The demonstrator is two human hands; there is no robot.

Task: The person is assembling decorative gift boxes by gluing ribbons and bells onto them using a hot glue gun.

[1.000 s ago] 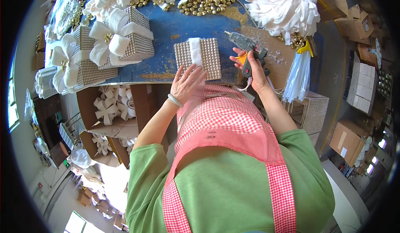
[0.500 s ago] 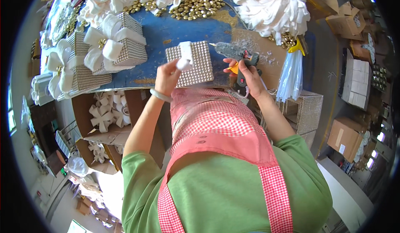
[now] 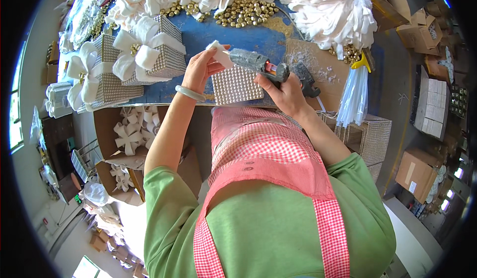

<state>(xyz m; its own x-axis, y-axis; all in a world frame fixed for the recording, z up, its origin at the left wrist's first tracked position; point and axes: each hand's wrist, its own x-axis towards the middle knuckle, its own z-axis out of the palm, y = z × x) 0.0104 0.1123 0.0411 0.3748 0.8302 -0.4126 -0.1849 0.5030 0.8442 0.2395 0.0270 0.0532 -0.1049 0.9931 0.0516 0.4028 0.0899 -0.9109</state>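
My left hand point(image 3: 202, 66) pinches a white felt strip point(image 3: 218, 54) above a box point(image 3: 237, 85) covered in rows of pearl-like beads. In my right hand point(image 3: 288, 95) is a dark grey glue gun point(image 3: 251, 60), its tip pointing left and close to the strip. Whether tip and strip touch, I cannot tell. The strip hides the box's upper left part. Just past my right hand sits another dark grey piece point(image 3: 304, 75), partly hidden, its kind unclear.
At left stand beaded boxes point(image 3: 169, 59) with white felt bows point(image 3: 136, 49). Gold beads point(image 3: 243, 12) and heaped white fabric point(image 3: 328, 14) line the table's far side. Clear plastic strips point(image 3: 354, 94) hang at right. Below the table, a carton point(image 3: 107, 124) holds white bows.
My left hand has lifted the strip up off the box. The glue gun has swung left toward the strip, with my right hand now nearer the box.
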